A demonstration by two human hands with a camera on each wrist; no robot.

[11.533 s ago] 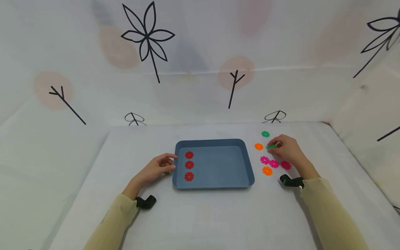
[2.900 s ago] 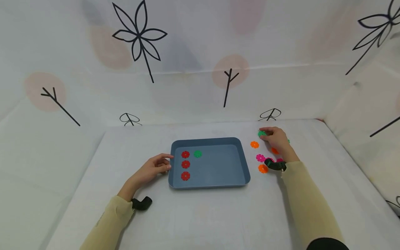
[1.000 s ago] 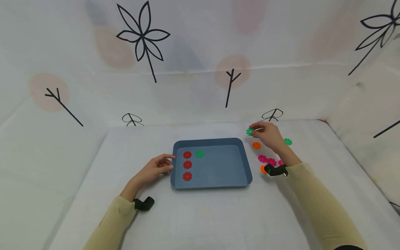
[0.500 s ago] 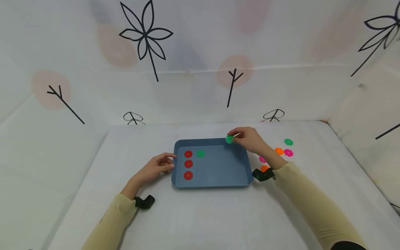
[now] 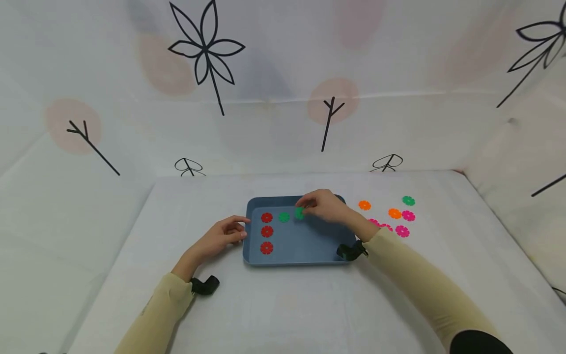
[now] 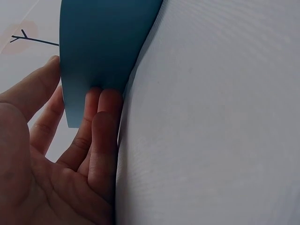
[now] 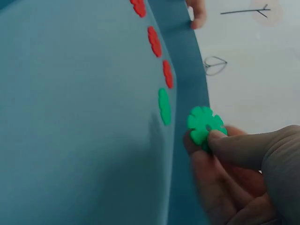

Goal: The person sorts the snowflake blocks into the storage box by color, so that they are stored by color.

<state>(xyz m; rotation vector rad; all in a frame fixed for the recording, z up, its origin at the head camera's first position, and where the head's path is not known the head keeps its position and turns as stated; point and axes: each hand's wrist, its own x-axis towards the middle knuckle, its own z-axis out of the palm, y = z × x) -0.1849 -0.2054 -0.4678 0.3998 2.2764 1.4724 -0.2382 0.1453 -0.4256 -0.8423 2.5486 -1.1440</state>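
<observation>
My right hand (image 5: 326,205) is above the back part of the blue-grey tray (image 5: 305,247), pinching a green flower-shaped plastic disc (image 7: 200,123) between thumb and fingers. Flat in the tray lies another green disc (image 5: 284,217), right of the rearmost red disc (image 5: 267,217). That red disc heads a column of three, with a middle red disc (image 5: 267,231) and a front red disc (image 5: 267,248) along the left side. My left hand (image 5: 221,237) stays at the tray's left edge; its fingertips touch the outer wall (image 6: 101,51) in the left wrist view.
Right of the tray, loose discs lie on the white cloth: orange ones (image 5: 364,205) (image 5: 395,213), a green one (image 5: 409,200) and several pink ones (image 5: 402,231). The right forearm partly covers this area. A patterned fabric backdrop (image 5: 274,132) rises behind the table.
A first green disc came to lie in the tray. My right hand then picked a second from the table's back right and carried it left over the tray. The left hand stayed put.
</observation>
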